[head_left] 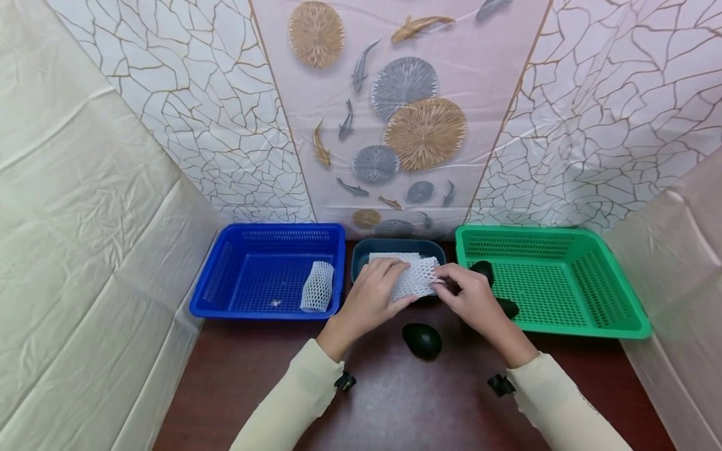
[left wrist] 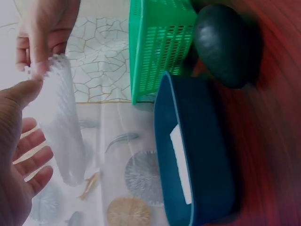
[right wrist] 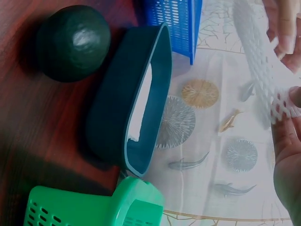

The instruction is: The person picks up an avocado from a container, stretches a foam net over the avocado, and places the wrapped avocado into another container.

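1. I have the white net sleeve (head_left: 416, 280) in both hands near the centre of the head view, above the near edge of the dark tub (head_left: 354, 266).
2. My right hand (head_left: 476, 299) pinches the sleeve's right end between thumb and fingertips. My left hand (head_left: 366, 297) holds its left part, fingers along the upper edge and thumb below; how firmly, I cannot tell.
3. The sleeve looks flattened, its long axis rising gently from lower left to upper right. I cannot tell how wide its mouth stands at the right end.
4. The avocado (head_left: 422, 341) lies on the table (head_left: 417, 407), lower centre of the frame, almost straight below the sleeve and well apart from it. No finger touches it.
5. Its long axis slopes from upper left to lower right, narrower end upper left, so it runs across the sleeve's line; I judge this crossing to be the relation that matters most.
6. It sits between my forearms, roughly as near one hand as the other; my left thumb tip comes closest.
7. Another sleeve (head_left: 318, 288) stands in the blue basket (head_left: 239, 311), left of centre; two more avocados (head_left: 507, 307) show beside my right hand, at the left end of the green basket (head_left: 592, 331).
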{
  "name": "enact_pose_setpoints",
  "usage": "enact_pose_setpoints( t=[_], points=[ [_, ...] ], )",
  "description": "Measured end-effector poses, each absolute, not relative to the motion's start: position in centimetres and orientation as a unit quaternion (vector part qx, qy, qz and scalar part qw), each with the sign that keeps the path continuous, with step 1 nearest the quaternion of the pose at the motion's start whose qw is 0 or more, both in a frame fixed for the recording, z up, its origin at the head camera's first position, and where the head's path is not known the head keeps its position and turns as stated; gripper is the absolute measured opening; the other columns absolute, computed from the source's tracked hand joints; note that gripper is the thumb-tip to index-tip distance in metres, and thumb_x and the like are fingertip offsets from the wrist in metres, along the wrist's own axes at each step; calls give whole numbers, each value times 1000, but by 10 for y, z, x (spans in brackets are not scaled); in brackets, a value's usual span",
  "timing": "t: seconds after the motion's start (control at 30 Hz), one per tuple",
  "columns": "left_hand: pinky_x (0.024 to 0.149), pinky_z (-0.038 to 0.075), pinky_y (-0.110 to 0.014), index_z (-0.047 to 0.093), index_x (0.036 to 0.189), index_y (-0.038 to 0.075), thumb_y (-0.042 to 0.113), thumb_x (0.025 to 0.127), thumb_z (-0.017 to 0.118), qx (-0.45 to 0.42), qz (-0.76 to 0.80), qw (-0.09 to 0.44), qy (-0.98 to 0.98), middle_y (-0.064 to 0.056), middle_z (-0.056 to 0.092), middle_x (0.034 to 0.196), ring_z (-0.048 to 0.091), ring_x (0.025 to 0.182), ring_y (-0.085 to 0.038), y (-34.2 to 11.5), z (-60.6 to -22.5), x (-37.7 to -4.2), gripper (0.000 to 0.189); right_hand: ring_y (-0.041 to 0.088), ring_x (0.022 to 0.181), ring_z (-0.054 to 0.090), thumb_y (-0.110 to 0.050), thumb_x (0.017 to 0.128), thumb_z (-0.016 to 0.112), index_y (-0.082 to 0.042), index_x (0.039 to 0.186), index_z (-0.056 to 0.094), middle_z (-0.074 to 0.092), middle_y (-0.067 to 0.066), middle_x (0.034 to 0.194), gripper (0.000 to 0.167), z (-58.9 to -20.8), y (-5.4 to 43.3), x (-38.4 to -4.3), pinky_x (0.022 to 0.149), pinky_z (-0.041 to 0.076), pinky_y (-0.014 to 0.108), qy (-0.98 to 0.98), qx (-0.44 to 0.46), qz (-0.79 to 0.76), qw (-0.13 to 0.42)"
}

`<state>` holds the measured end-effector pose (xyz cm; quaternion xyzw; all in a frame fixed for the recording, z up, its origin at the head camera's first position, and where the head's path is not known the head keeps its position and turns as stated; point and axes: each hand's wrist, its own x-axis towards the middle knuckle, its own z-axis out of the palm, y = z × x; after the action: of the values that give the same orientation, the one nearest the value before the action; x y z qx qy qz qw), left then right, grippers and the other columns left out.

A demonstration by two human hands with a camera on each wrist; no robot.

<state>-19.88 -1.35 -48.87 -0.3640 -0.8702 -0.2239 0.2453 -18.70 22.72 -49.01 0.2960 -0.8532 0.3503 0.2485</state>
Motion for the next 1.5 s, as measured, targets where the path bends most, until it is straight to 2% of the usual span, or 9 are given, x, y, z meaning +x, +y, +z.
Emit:
enact_pose_setpoints(
  t=[0.2,0.3,0.43,0.5,0.73,0.9,1.03,1.27,1.5],
  points=[
    [97,54,-35,71,121,9,24,95,76,-368,-279,225,-858,-4,71,113,66,106,-19,-9,-494,-200,31,4,69,53,7,83,80,-6,103,71,71,2,93,27,-489,225,-189,63,47,19,-845,288,377,247],
    [91,56,-33,72,116,8,18,97,73,-360,-308,221,-852,-4,72,108,67,101,-18,-8,-494,-200,21,8,70,56,5,82,81,-6,105,71,71,4,95,27,-488,225,-188,65,46,17,-845,294,373,245],
    [88,59,-34,72,115,6,13,99,70,-353,-359,201,-840,-7,72,109,69,100,-19,-9,-491,-200,18,16,84,68,-1,79,86,-6,109,71,74,8,105,34,-486,229,-188,74,52,19,-851,312,342,247],
    [88,59,-34,72,116,5,12,99,68,-352,-389,183,-831,-9,73,110,69,100,-20,-11,-489,-201,18,19,92,71,-2,77,87,-6,111,72,74,9,109,38,-484,232,-189,78,56,25,-850,328,324,254],
    [88,59,-35,72,118,6,11,101,66,-345,-455,130,-811,-9,74,115,70,103,-20,-18,-485,-207,19,23,99,72,5,68,90,-5,112,74,75,10,109,48,-478,238,-195,75,60,39,-837,383,276,275],
    [92,58,-35,72,120,5,13,102,64,-338,-469,110,-808,-10,74,117,70,106,-21,-19,-485,-209,21,21,92,71,7,73,86,-7,108,75,75,10,105,39,-477,234,-193,72,57,29,-826,394,297,273],
    [94,58,-36,72,120,5,14,102,64,-321,-480,117,-808,-11,74,118,70,109,-23,-20,-485,-208,22,19,86,70,10,74,83,-7,105,75,75,9,102,36,-480,232,-191,70,55,23,-816,405,316,265],
    [91,58,-36,74,114,8,10,101,66,-276,-514,146,-799,-7,74,115,69,108,-19,-27,-485,-208,15,20,94,71,6,76,83,-9,101,74,76,4,100,31,-485,232,-189,80,58,41,-832,410,278,251],
    [80,55,-30,74,112,10,9,100,67,-264,-531,165,-788,-6,73,108,66,93,-17,-34,-489,-210,14,19,95,71,4,77,83,-9,101,73,75,3,101,29,-488,236,-187,80,59,42,-841,411,253,243]
  ],
)
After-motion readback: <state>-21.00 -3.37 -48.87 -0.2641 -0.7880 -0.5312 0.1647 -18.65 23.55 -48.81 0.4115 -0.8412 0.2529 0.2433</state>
